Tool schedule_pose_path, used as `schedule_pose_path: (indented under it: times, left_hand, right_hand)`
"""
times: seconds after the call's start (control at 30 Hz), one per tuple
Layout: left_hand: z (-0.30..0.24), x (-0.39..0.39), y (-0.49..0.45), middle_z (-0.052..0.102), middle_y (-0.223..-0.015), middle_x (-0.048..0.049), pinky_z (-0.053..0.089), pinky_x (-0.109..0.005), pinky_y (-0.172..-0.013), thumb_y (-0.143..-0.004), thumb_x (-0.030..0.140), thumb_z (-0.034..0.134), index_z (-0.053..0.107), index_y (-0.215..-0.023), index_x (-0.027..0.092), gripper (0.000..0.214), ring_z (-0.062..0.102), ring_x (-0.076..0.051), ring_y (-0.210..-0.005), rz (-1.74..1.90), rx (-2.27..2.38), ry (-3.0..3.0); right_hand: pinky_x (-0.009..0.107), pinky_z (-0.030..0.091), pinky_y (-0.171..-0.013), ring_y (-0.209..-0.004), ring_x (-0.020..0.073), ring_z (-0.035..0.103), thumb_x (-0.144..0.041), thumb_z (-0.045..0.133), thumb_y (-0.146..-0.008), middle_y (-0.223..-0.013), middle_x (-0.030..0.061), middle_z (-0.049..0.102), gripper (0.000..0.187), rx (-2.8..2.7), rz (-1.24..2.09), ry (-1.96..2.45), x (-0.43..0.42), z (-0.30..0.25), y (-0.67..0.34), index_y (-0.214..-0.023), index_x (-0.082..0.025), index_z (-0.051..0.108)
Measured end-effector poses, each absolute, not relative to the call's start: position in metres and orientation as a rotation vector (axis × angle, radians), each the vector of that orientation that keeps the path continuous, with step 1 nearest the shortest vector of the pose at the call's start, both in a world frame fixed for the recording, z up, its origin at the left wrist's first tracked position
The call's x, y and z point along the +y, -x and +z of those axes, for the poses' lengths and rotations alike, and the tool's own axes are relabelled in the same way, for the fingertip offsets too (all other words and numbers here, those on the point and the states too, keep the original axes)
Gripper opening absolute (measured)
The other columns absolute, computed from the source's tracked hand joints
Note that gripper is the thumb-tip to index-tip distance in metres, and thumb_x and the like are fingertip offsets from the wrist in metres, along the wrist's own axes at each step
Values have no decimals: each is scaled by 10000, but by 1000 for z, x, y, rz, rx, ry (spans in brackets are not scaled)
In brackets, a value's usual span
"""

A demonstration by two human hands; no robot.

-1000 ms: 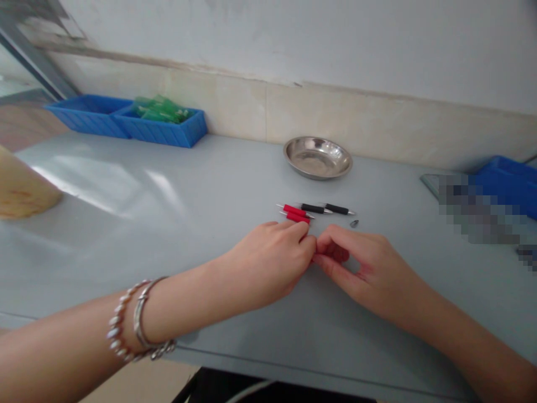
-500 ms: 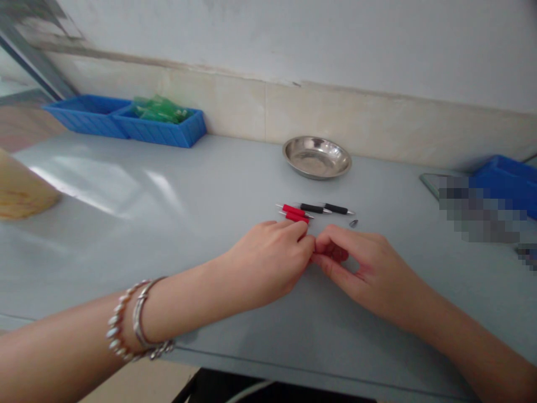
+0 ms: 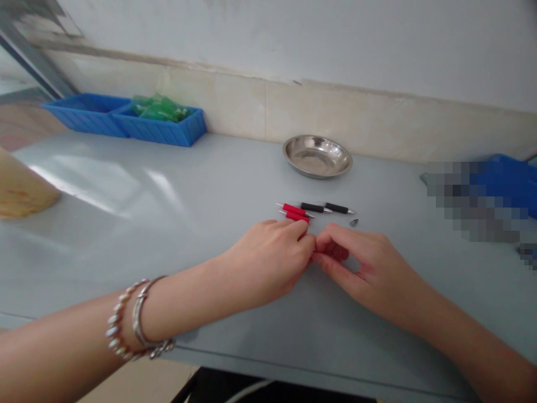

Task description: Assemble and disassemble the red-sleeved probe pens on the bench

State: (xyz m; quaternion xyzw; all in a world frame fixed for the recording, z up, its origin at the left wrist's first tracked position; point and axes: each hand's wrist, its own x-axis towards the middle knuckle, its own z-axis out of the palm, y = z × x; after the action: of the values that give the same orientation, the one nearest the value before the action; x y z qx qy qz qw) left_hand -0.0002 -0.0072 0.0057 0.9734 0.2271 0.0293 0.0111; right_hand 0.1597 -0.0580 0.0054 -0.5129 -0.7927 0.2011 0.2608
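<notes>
My left hand [image 3: 272, 263] and my right hand [image 3: 361, 266] meet fingertip to fingertip on the grey table [image 3: 168, 224], both curled in a pinch. What they pinch is hidden between the fingers. Just beyond my left fingers lie two red-gripped pen parts [image 3: 295, 212]. To their right lie two black-gripped pen parts [image 3: 325, 208], end to end. A small metal tip [image 3: 354, 223] rests alone near my right hand.
A steel dish [image 3: 318, 157] stands behind the pen parts near the wall. Two blue bins [image 3: 126, 120] sit at the back left, one holding green pieces [image 3: 159, 108]. Another blue bin [image 3: 512, 182] is at the right edge. A tan object [image 3: 20, 187] lies at far left.
</notes>
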Motion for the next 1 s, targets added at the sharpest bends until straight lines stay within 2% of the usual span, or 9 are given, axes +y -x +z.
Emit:
schedule_pose_path:
  times: [1.0]
  left_hand:
    - [8, -7, -1, 550, -786, -71, 454, -284, -627, -777, 128, 478, 576, -802, 114, 102, 539, -171, -700, 55, 712, -3027]
  right_hand:
    - [211, 364, -562, -613, 95, 485, -98, 472, -802, -657, -22, 528, 101, -2153, 530, 1336, -61, 9, -158, -739, -177, 483]
